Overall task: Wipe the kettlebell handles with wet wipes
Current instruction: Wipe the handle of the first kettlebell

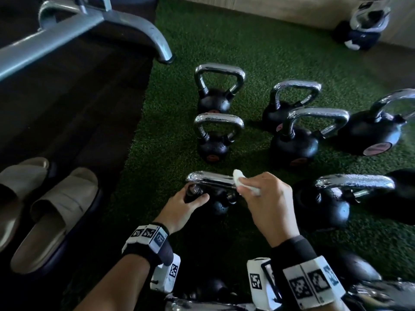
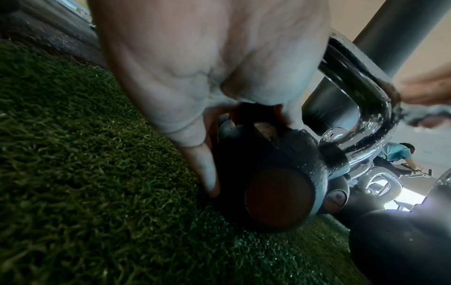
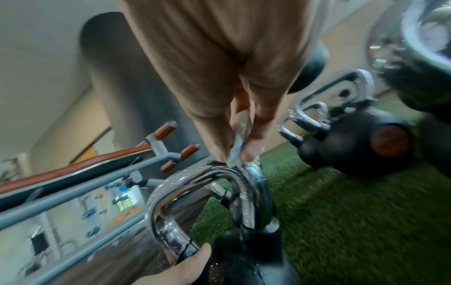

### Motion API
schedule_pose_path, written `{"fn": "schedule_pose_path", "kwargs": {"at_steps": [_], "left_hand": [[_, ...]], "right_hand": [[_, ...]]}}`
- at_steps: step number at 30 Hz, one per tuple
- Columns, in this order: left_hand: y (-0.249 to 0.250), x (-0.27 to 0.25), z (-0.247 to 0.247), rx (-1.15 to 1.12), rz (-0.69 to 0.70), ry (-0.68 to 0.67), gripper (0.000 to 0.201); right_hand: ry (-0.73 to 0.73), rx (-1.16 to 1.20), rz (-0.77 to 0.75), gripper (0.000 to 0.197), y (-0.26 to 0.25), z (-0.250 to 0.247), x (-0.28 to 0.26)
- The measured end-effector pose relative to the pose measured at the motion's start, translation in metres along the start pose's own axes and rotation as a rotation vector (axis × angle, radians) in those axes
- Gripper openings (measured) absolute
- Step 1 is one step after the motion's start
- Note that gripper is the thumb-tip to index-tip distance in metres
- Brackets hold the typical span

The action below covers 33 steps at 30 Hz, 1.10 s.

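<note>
A small black kettlebell (image 1: 219,206) with a chrome handle (image 1: 210,179) stands on the green turf just in front of me. My left hand (image 1: 190,199) grips its body at the left base of the handle (image 3: 171,237). My right hand (image 1: 267,194) pinches a white wet wipe (image 1: 241,182) and presses it onto the right end of the handle. In the right wrist view the wipe (image 3: 238,150) sits between thumb and fingers on the handle's bend (image 3: 246,173). The left wrist view shows the kettlebell's round red label (image 2: 279,197) and the handle (image 2: 361,96).
Several more chrome-handled kettlebells (image 1: 216,90) (image 1: 296,140) (image 1: 332,198) stand on the turf (image 1: 170,122) ahead and to the right. A grey bench frame (image 1: 89,23) crosses the dark floor at upper left. Two beige slippers (image 1: 54,212) lie at left.
</note>
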<state>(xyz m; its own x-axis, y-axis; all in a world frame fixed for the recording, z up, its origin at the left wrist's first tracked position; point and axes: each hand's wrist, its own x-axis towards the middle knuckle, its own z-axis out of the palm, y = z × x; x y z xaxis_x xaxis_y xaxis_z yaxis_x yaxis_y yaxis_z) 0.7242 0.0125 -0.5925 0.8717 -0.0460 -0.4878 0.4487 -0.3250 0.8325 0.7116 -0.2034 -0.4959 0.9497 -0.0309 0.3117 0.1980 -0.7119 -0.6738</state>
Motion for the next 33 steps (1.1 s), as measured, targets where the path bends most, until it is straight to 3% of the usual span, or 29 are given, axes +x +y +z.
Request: {"fn": "schedule_pose_path", "kwargs": {"at_steps": [3,9,12,16,20,24,26,29,31,33], "left_hand": [[-0.002,0.001,0.000,-0.029,-0.005,-0.012,0.041],[0.002,-0.005,0.000,-0.002,0.006,-0.010,0.030],[0.003,-0.005,0.001,-0.014,0.005,0.002,0.049],[-0.001,-0.002,0.001,-0.057,0.012,-0.001,0.056],[-0.006,0.001,0.002,-0.072,0.034,0.003,0.067],[-0.002,0.000,-0.004,0.049,0.036,-0.018,0.059],[0.012,-0.008,-0.008,0.232,0.012,-0.055,0.057],[0.032,-0.023,-0.024,0.511,-0.087,-0.109,0.038],[0.037,-0.031,-0.035,0.439,-0.076,-0.141,0.022],[0.048,-0.042,-0.040,0.227,0.040,-0.149,0.005]], "right_hand": [[-0.087,0.065,0.221,0.012,0.015,-0.006,0.001],[-0.087,0.225,0.342,0.012,0.031,0.002,-0.002],[-0.131,0.332,0.503,0.014,0.048,0.007,-0.002],[-0.145,0.384,0.508,0.016,0.059,0.015,-0.004],[-0.266,0.535,0.615,0.013,0.059,0.027,-0.006],[-0.304,0.447,0.585,0.020,0.064,0.027,-0.005],[-0.340,0.394,0.579,0.021,0.069,0.016,-0.006],[-0.366,0.329,0.530,0.017,0.063,-0.006,-0.009],[-0.368,0.341,0.477,0.016,0.048,-0.020,-0.008],[-0.397,0.395,0.381,0.018,0.028,-0.030,-0.007]]}}
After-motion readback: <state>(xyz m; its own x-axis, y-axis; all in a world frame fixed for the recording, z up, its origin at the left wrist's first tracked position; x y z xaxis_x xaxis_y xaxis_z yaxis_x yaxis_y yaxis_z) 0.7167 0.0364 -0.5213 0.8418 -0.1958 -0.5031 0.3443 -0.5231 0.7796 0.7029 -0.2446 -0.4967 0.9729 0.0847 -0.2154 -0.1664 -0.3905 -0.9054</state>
